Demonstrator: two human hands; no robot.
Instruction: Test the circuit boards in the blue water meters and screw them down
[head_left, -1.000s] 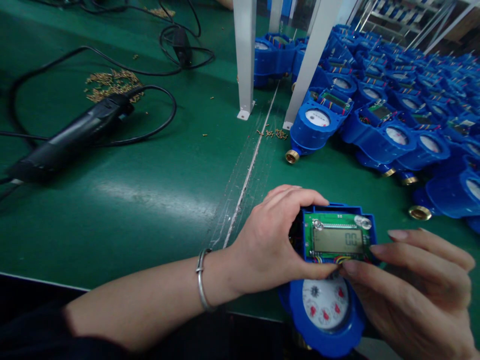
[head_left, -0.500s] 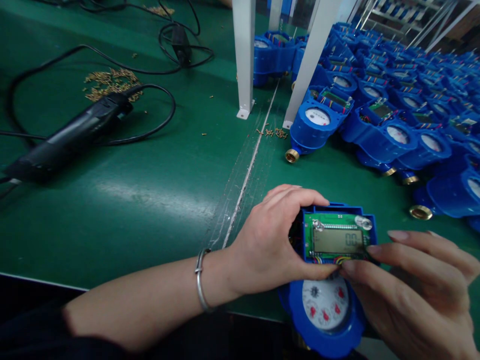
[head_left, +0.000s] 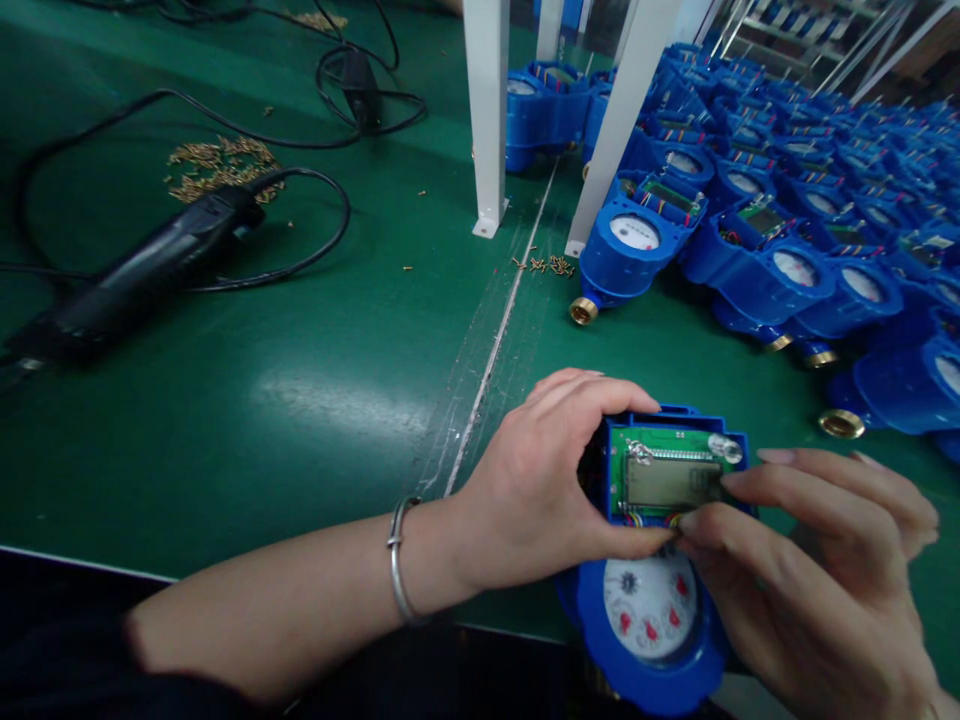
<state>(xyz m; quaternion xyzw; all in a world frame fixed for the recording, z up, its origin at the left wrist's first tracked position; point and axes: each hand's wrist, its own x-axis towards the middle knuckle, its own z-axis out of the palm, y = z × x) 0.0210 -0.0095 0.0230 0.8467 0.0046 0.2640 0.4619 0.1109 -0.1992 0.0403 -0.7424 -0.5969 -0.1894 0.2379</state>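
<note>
A blue water meter [head_left: 654, 690] is at the table's front edge, its round white dial with red pointers facing up. Its upper housing holds a green circuit board [head_left: 667, 440] with a grey display; the digits look faint. My left hand [head_left: 536, 490] is wrapped round the housing from the left, fingers over the far rim and thumb along the near side. At the board's lower right corner, the thumb and index finger of my right hand [head_left: 825, 570] pinch beside the coloured wires [head_left: 673, 520]. The other right fingers are bent and free of the meter.
Many blue meters [head_left: 795, 265] crowd the right side of the green table [head_left: 337, 330]. White metal posts [head_left: 487, 120] rise at the back. A black electric screwdriver [head_left: 142, 270] with its cord lies left, by a pile of brass screws [head_left: 221, 165]. More small screws [head_left: 559, 265] lie near the posts.
My right hand has shifted slightly left, its index finger now further over the display's right edge. The digits on the display have changed or faded. My left hand has stayed put.
</note>
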